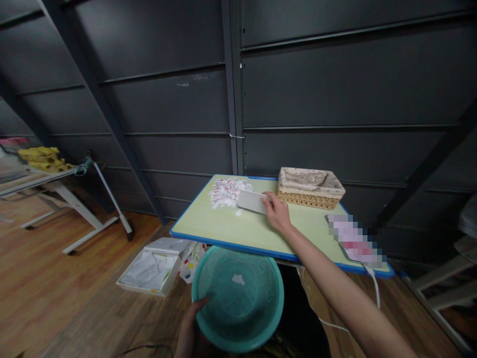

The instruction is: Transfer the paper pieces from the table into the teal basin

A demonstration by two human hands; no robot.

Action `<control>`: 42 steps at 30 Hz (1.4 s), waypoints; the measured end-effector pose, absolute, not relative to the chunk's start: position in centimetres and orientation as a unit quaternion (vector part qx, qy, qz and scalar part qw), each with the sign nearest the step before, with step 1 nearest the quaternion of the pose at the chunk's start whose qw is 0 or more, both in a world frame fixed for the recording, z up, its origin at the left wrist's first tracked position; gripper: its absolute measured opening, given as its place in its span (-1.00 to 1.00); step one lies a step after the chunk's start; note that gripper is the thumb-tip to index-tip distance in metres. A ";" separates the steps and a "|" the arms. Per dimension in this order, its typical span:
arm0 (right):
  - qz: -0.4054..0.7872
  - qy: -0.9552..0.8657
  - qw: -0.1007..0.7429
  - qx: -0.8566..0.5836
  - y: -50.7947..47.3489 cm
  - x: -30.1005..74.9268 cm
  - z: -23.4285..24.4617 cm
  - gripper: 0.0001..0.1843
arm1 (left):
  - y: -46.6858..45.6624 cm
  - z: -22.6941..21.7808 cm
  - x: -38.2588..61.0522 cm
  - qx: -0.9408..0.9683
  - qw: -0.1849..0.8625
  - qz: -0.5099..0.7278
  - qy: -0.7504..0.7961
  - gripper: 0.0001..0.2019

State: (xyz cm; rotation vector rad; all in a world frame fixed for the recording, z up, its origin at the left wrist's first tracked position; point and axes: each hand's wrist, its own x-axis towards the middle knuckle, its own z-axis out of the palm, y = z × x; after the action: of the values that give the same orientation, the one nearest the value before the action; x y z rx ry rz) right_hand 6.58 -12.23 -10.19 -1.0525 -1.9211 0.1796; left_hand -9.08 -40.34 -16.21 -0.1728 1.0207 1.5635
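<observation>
My left hand (191, 323) grips the rim of a teal plastic colander basin (238, 298), held below the near edge of the table; one white scrap lies inside it. My right hand (276, 211) reaches out over the light green table (231, 228) and holds a flat white scraper card (252, 201). The card's far edge touches a heap of white and pink paper scraps (228, 191) at the table's back left.
A lined wicker basket (310, 187) stands at the table's back right. A blurred flat item with a white cable (356, 241) lies at the right edge. On the wooden floor sits an open white box (152, 268). Another table with yellow things (42, 158) stands far left.
</observation>
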 end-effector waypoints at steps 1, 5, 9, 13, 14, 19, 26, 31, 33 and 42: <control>0.071 -0.774 0.459 -0.431 -12.2 6.6 -10.2 -0.60 | -40.4 -16.0 -9.0 -0.065 0.574 0.670 0.467 -0.19; 0.055 -0.768 0.451 -0.452 -12.3 6.7 -10.1 -0.59 | -40.3 -15.2 -9.3 -0.073 0.570 0.650 0.497 -0.19; 0.032 -0.764 0.430 -0.480 -12.2 6.7 -10.1 -0.59 | -40.1 -14.4 -9.6 -0.120 0.599 0.632 0.478 -0.19; 0.022 -0.766 0.422 -0.485 -12.1 6.7 -10.2 -0.60 | -40.0 -14.4 -9.5 -0.118 0.593 0.640 0.473 -0.26; 0.023 -0.767 0.423 -0.482 -12.1 6.7 -10.2 -0.61 | -40.1 -14.6 -9.6 -0.117 0.593 0.640 0.473 -0.27; 0.037 -0.768 0.440 -0.465 -11.8 6.8 -10.3 -0.59 | -40.3 -15.9 -10.1 -0.081 0.590 0.649 0.473 -0.30; 0.040 -0.761 0.449 -0.466 -11.7 6.8 -10.3 -0.61 | -40.4 -14.9 -9.0 -0.073 0.566 0.677 0.465 -0.27; 0.048 -0.763 0.455 -0.458 -11.7 6.8 -10.3 -0.62 | -40.1 -14.8 -9.5 -0.108 0.603 0.649 0.450 -0.24; 0.054 -0.759 0.459 -0.458 -11.7 6.8 -10.3 -0.62 | -40.0 -15.0 -9.8 -0.102 0.609 0.648 0.446 -0.22; 0.090 -0.741 0.496 -0.443 -11.6 7.0 -10.2 -0.57 | -40.3 -15.3 -8.4 -0.033 0.551 0.673 0.492 -0.19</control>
State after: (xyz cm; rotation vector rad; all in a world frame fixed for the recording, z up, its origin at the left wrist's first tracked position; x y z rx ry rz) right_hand 7.00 -11.58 -10.22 -1.0730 -1.7958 0.2181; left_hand -8.40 -40.30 -15.32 -0.0779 1.1654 1.5930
